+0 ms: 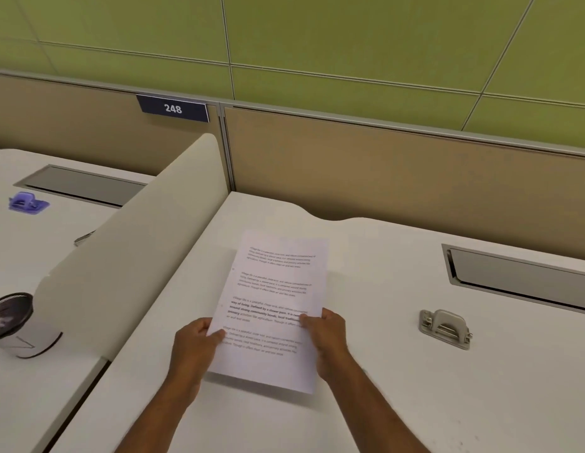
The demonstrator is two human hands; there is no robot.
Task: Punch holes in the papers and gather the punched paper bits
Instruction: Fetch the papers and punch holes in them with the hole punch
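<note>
Fingers [216, 335] of the left hand [194, 346] and right hand [327, 335] pinch the papers' [274, 308] long edges, holding the sheets just above the table [398, 387]. Squaring the stack first would likely keep holes aligned. Both forearms reach forward, palms turned inward. The grey hole punch [446, 328] sits well right of the papers.

- Bare bench [366, 371] lies open between the held papers [271, 308] and the grey hole punch [445, 328].
- Curved divider [134, 243] walls off the left side.
- Partition panel [382, 171] closes the back.
</note>
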